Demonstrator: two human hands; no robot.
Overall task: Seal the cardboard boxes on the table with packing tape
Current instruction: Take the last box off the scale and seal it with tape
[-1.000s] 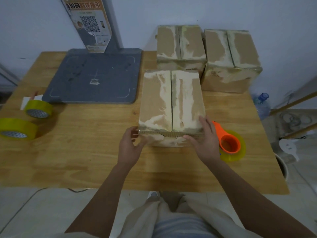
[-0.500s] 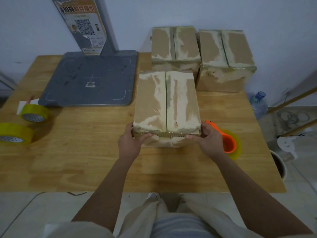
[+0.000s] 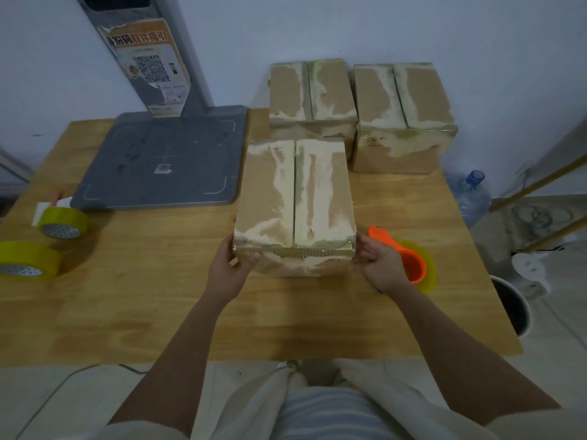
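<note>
A cardboard box (image 3: 295, 198) with closed flaps and torn tape marks stands mid-table, its centre seam running away from me. My left hand (image 3: 227, 271) grips its near left corner, thumb on the front face. At the near right corner, my right hand (image 3: 381, 263) has its fingers relaxed against the box's side. An orange tape dispenser (image 3: 409, 262) loaded with a yellowish roll lies just right of that hand. Two more closed boxes (image 3: 313, 100) (image 3: 403, 119) stand side by side at the back.
A grey platform with an upright post (image 3: 158, 160) fills the back left of the wooden table (image 3: 127, 296). Two yellow tape rolls (image 3: 63, 219) (image 3: 27, 260) lie at the left edge. Off the table's right side are a water bottle (image 3: 473, 195) and a bin (image 3: 511, 306).
My right hand slid off the box's top to its near right side. My left hand shifted slightly along the near left corner. The box stayed in place.
</note>
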